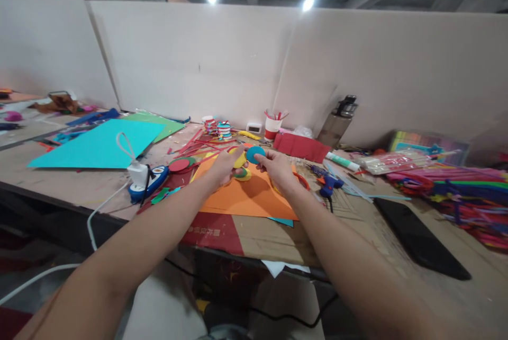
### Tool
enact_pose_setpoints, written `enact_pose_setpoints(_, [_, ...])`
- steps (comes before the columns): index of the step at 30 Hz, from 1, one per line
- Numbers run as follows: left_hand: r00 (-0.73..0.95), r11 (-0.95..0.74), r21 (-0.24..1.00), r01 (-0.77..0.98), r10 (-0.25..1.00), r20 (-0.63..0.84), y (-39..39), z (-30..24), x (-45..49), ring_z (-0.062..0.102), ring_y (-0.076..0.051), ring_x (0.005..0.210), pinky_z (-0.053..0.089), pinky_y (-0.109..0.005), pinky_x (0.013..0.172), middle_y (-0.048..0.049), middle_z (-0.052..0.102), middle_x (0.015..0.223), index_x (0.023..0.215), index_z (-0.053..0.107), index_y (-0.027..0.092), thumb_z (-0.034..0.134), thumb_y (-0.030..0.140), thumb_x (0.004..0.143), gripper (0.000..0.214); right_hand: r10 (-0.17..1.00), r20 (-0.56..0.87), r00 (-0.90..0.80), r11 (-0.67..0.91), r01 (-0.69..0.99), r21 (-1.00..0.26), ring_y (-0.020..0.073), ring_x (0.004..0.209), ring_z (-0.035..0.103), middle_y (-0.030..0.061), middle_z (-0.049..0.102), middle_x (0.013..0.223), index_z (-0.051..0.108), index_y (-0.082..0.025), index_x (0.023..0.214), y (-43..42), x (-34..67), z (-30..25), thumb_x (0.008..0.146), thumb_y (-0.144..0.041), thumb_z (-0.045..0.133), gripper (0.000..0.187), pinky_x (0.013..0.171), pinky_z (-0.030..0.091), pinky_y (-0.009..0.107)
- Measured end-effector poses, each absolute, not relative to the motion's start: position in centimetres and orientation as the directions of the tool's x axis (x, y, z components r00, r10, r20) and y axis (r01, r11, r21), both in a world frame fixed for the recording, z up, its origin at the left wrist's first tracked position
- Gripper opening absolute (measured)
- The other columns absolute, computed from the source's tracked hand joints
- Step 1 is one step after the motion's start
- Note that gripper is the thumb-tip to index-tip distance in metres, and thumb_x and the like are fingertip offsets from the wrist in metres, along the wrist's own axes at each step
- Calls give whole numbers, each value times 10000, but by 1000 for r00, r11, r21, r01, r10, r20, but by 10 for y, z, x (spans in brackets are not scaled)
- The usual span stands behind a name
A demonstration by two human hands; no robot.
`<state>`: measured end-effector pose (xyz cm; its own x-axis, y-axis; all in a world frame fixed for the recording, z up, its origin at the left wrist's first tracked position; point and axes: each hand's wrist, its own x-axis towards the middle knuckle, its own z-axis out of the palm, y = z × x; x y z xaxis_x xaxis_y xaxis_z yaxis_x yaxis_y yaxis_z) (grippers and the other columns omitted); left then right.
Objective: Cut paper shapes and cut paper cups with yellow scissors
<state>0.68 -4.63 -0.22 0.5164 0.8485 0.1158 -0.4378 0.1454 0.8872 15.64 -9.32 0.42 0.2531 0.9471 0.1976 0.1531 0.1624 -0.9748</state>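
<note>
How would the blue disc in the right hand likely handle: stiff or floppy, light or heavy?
The blue disc looks small and thin, so it is probably very light. It juts from the right hand with no visible sag, suggesting it is fairly stiff. Laid on the orange sheet, its flat shape would likely make it slide rather than roll.

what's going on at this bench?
A person is handling cut pieces: the left hand holds a yellow piece, the right hand a blue disc. Both hands are above an orange sheet. Whether the two pieces touch isn't clear. A glue gun lies to the right.
</note>
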Motion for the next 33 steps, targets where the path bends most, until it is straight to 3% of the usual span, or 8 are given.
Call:
enact_pose_setpoints(4, [603,333,819,-467,797,19,-38,-2,4,552,-109,534,340,-173,392,-47,597,708,911,590,127,626,352,779,263,943,175,283,154,95,-983,92,507,517,-2,602,575,659,-153,752,-92,158,5,652,-371,690,242,497,389,216])
enact_pose_setpoints(7, [655,416,768,-486,756,6,-35,-2,3,582,-131,581,421,-208,458,-83,634,755,930,598,109,517,187,736,225,942,183,281,185,19,-983,95,560,558,8,632,642,645,-156,749,-91,161,4,651,-384,685,251,567,441,228])
enact_pose_setpoints(10, [624,404,765,-501,781,-4,-36,-1,4,643,-160,702,513,-262,602,-113,672,851,945,602,101,483,67,660,311,934,197,297,207,-2,-978,89,576,555,-3,620,640,612,-166,713,-90,164,2,638,-417,691,274,596,443,229])
enact_pose_setpoints(13, [559,318,806,-499,829,19,-38,-1,6,679,-199,859,549,-371,807,-121,689,936,968,601,113,543,30,701,285,922,213,322,219,17,-976,83,575,536,-16,606,637,600,-172,728,-90,166,1,630,-437,697,299,587,424,221])
enact_pose_setpoints(15, [525,249,830,-500,849,61,-39,-1,6,682,-207,881,551,-409,845,-109,691,942,964,605,119,624,44,711,264,915,228,331,240,7,-971,78,566,523,-28,593,633,590,-176,752,-90,166,1,639,-436,689,301,573,412,215])
enact_pose_setpoints(23, [334,129,892,-433,942,26,-38,0,4,672,-171,740,605,-316,644,-59,689,837,862,646,111,828,131,575,340,924,244,294,250,17,-968,74,552,520,-39,591,650,602,-176,848,-88,163,-2,651,-381,676,293,548,420,214])
enact_pose_setpoints(29, [366,80,919,-387,928,73,-42,3,4,670,-178,742,564,-240,518,-75,700,898,901,658,133,864,196,529,429,950,237,205,233,44,-972,78,596,526,-29,623,748,638,-188,922,-89,158,-4,611,-360,733,368,578,444,223])
enact_pose_setpoints(33, [417,111,920,-375,907,60,-42,0,4,670,-189,762,548,-228,491,-107,698,961,928,647,131,858,284,571,442,963,208,170,212,-9,-977,67,566,480,-48,596,708,647,-192,934,-91,158,-2,573,-336,773,409,545,413,207])
